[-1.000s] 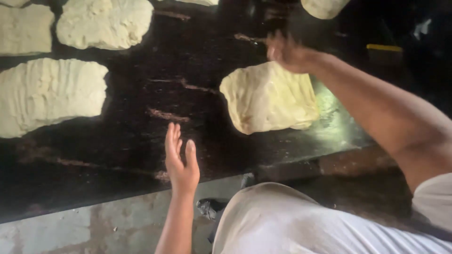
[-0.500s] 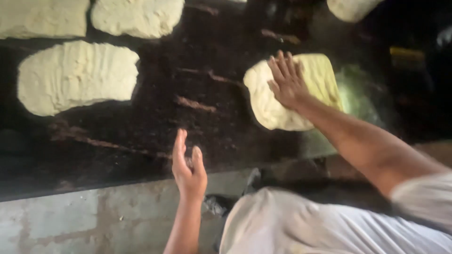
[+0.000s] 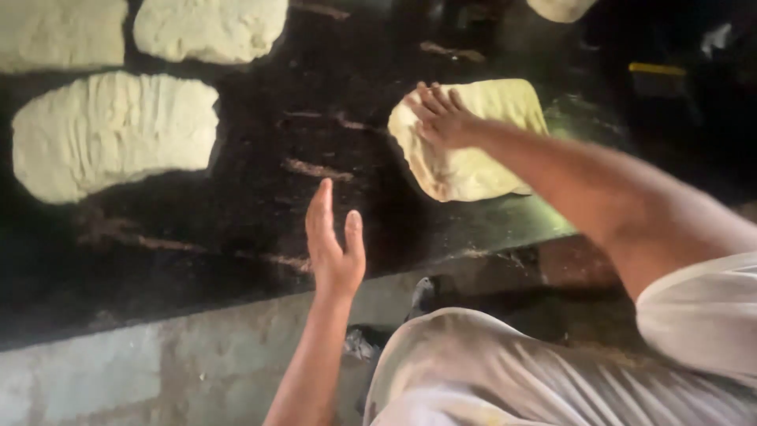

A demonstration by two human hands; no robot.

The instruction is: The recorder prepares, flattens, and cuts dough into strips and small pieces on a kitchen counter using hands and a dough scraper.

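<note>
A flat, pale yellow dough sheet (image 3: 473,142) lies on the right part of a large black hot plate (image 3: 260,197). My right hand (image 3: 440,117) rests flat on its upper left corner, fingers spread, pressing the dough. My left hand (image 3: 333,244) hovers open and empty above the plate's near edge, fingers pointing away from me, touching nothing.
Three more flat dough pieces lie on the plate at left: a big one (image 3: 110,134), one behind it (image 3: 209,30) and one at the far left corner (image 3: 59,35). Another piece (image 3: 560,8) shows at the top edge. A grey ledge (image 3: 158,371) runs below the plate. My white clothing (image 3: 489,371) fills the bottom right.
My right hand came down from above the dough sheet onto it and slid toward its left corner. My left hand stayed open near the plate's edge.
</note>
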